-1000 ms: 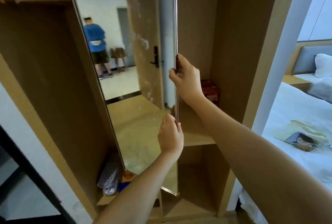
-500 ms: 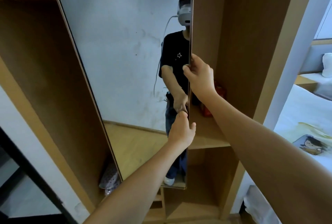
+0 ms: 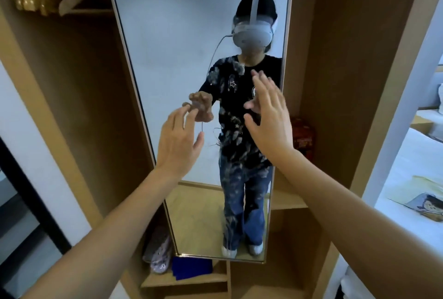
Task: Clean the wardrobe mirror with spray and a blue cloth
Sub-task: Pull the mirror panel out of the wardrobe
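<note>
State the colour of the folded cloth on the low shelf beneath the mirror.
The cloth is deep blue, plain, seen best in the head view.

1 head-worn view — looking forward and slightly down, close to the wardrobe mirror.

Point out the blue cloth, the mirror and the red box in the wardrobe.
blue cloth [image 3: 191,267]: head view, middle of the folded cloth on the low shelf.
mirror [image 3: 172,35]: head view, bare upper glass, left of the reflected person.
red box [image 3: 302,134]: head view, front face, on the shelf behind the right hand.
</note>
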The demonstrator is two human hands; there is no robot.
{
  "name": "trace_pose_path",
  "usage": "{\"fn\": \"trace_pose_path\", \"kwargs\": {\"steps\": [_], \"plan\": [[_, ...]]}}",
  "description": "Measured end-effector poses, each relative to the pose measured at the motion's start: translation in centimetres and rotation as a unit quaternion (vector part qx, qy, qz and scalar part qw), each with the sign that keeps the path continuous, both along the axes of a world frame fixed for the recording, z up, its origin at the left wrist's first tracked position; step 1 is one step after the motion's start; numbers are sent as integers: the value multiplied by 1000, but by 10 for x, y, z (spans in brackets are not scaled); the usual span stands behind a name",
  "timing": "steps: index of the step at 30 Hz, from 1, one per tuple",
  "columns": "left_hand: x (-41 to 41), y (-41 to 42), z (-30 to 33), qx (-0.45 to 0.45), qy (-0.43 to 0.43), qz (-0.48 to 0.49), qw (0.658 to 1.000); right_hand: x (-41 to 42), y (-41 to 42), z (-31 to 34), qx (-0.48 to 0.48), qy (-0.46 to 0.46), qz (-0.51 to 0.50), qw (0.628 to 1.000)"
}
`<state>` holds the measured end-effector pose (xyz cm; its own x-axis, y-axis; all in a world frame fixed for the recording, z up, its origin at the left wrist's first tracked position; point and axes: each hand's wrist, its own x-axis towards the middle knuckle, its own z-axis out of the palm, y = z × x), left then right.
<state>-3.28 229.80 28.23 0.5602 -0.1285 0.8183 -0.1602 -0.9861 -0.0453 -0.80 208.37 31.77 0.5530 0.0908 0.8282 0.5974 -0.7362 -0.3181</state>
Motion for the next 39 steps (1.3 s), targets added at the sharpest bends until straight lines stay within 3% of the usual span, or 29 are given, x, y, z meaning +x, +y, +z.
{"fn": "trace_pose_path", "kwargs": {"steps": [4,9,22,39], "plan": [[3,23,-1,53,18,58,997,1,18,-25,-95,41,-47,993],[15,38,-12,84,79,67,991,5,27,-44,-133,76,-107,982],[58,52,-33,127,61,85,986,37,38,-54,-151,70,-168,972],[109,56,-33,120,61,96,986,92,42,-60,-141,55,-140,979]]}}
